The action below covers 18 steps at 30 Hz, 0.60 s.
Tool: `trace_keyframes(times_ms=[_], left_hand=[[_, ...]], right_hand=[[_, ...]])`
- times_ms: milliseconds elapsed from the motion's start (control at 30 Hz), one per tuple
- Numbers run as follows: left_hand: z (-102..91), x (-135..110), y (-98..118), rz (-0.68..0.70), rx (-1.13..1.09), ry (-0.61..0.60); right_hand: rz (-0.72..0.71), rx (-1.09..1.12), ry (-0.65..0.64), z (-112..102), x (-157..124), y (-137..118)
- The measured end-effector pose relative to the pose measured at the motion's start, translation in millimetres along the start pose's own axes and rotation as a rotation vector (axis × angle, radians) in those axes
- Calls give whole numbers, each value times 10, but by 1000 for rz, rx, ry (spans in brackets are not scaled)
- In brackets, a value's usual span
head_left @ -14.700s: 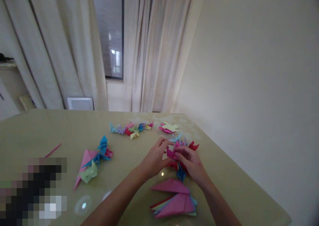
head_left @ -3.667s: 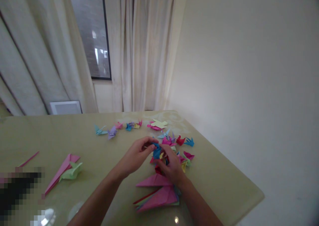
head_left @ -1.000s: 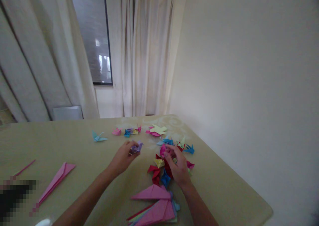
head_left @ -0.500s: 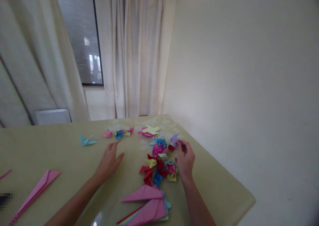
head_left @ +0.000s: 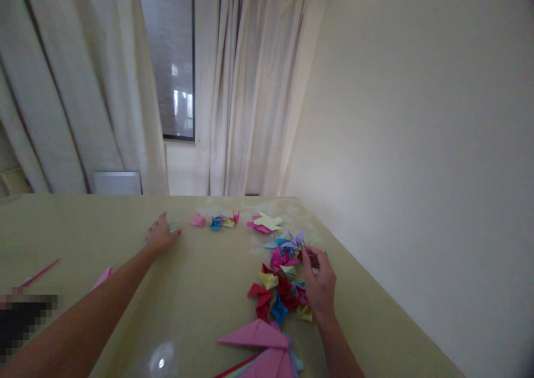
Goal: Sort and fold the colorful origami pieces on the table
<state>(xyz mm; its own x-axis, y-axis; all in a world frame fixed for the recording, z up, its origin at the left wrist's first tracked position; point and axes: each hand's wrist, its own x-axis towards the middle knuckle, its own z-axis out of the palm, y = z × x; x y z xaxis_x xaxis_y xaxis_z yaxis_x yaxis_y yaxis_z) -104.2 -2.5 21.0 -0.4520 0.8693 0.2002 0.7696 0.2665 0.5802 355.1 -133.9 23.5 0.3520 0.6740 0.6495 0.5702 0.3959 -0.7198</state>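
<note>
My left hand [head_left: 159, 236] reaches far out over the table with thumb and fingers apart. It covers most of a light blue paper crane [head_left: 173, 229]; only a bit shows by the thumb. My right hand [head_left: 320, 278] is closed in a pinch at a lavender paper crane [head_left: 296, 239], at the far right of a pile of folded paper pieces. In that pile are a magenta piece [head_left: 281, 259], a red piece [head_left: 261, 300] and a blue piece [head_left: 279, 309]. Larger pink folded paper [head_left: 258, 333] lies just below the pile.
Small folded cranes [head_left: 225, 221] stand in a row at the back, beside flat pale yellow paper [head_left: 267, 221]. A pink strip [head_left: 41, 272] and a partly hidden pink fold [head_left: 103, 277] lie at left. The table [head_left: 200, 289] meets a wall on the right.
My left hand has moved left and outward, onto the light blue crane. My right hand stays by the lavender crane, which has turned and sits lower. The view has swung left.
</note>
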Motion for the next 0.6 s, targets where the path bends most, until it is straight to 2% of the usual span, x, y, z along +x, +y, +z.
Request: trace_keyframes(times_ms=[167, 267, 333, 400, 467, 533, 600], left_hand=[[-91, -115, 63, -100, -274, -30], [-136, -292, 267, -101, -478, -29], [-156, -467, 474, -44, -620, -62], [-183, -699, 708, 96, -793, -196], [-223, -981, 943, 286, -943, -433], [-264, -1283, 1159, 424, -988, -633], [-288, -1567, 1339, 479, -976, -742]], right_hand=[[-17, -7, 9, 13, -5, -13], [-20, -7, 29, 4, 2, -60], [-32, 5, 32, -5, -6, -133], [-46, 34, 17, -10, -36, -241], [-52, 81, -23, -5, -91, -368], [-48, 150, -94, 14, -161, -491], [-37, 231, -194, 44, -229, -588]])
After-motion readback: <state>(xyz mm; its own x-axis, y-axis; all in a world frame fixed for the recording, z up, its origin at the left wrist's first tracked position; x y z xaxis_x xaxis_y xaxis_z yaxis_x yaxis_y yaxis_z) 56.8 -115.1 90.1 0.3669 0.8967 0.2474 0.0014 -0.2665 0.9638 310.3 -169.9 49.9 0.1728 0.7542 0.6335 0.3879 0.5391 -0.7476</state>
